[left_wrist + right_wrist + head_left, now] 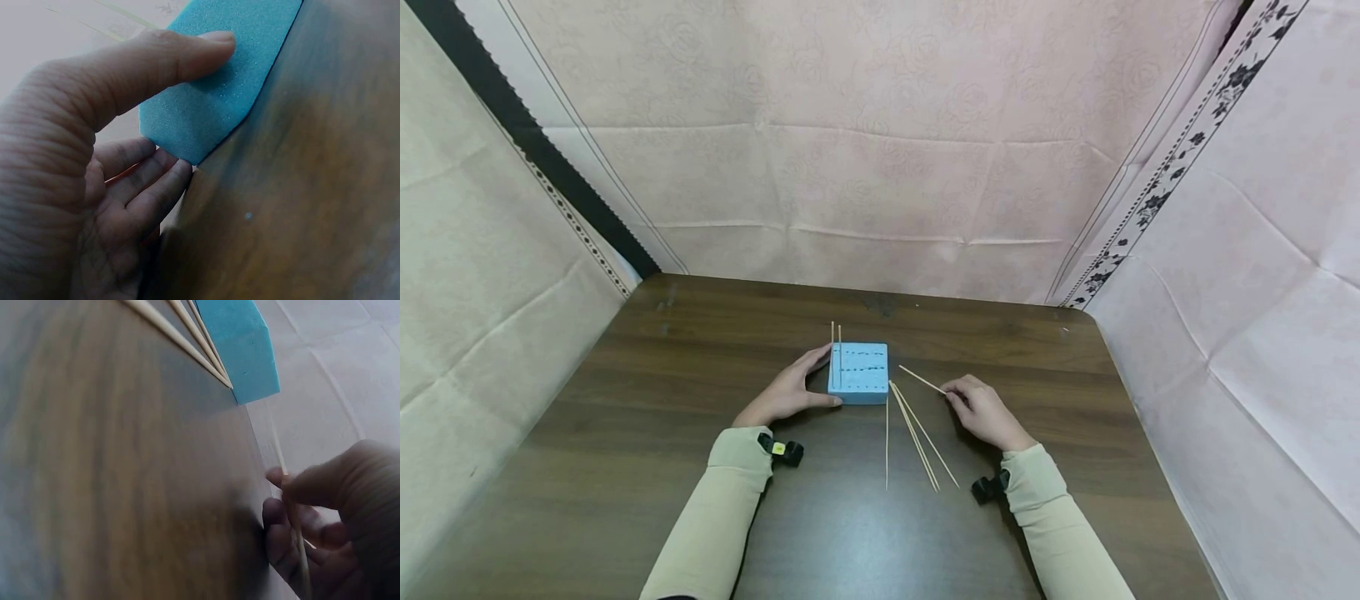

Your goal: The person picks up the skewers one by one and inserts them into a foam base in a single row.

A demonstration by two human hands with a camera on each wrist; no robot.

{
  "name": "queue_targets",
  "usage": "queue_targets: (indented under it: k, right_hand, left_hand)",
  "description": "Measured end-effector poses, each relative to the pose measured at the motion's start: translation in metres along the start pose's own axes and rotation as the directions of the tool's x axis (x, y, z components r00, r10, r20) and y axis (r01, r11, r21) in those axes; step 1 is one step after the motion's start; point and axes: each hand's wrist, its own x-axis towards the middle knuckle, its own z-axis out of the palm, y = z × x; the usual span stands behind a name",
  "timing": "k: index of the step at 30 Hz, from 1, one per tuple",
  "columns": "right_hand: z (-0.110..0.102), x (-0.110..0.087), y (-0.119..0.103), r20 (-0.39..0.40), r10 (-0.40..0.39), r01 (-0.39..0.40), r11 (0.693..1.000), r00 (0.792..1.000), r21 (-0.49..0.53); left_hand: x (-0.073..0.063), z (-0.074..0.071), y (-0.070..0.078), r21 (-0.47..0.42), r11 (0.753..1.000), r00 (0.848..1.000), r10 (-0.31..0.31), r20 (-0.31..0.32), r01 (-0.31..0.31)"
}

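Observation:
A light-blue foam block [859, 372] with rows of small dark marks on top lies on the table. Two thin wooden sticks [840, 354] stand upright near its left edge. My left hand [793, 390] holds the block at its left side; in the left wrist view the thumb [206, 53] lies on one face and the fingertips touch the adjoining edge. To the right of the block, my right hand [985, 408] pinches one wooden stick [922, 379], which points up and left toward the block. In the right wrist view this stick [277, 440] runs between thumb and fingers.
Several loose wooden sticks [917, 437] lie fanned out on the brown table [820, 533], their far ends close to the block's front right corner. Pale cloth [865, 167] hangs behind the table and along both sides.

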Motion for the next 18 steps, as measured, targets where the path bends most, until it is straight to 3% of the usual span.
queue_targets:
  k: [6,13,18]
  right_hand:
    - [0.001,0.002,0.001,-0.055,-0.006,0.006,1.000,0.998,0.002]
    - [-0.005,0.004,0.000,-0.069,0.097,-0.087,0.988,0.993,0.131]
    - [-0.011,0.006,-0.004,-0.101,0.118,-0.106,0.987,0.988,0.119]
  left_hand:
    - [0.000,0.000,0.000,-0.014,1.000,1.000,-0.008,0.008,0.008]
    - [0.000,-0.001,-0.001,-0.005,1.000,1.000,0.002,0.002,-0.002]
    - [0.000,0.000,-0.002,0.000,1.000,1.000,0.003,0.001,-0.003]
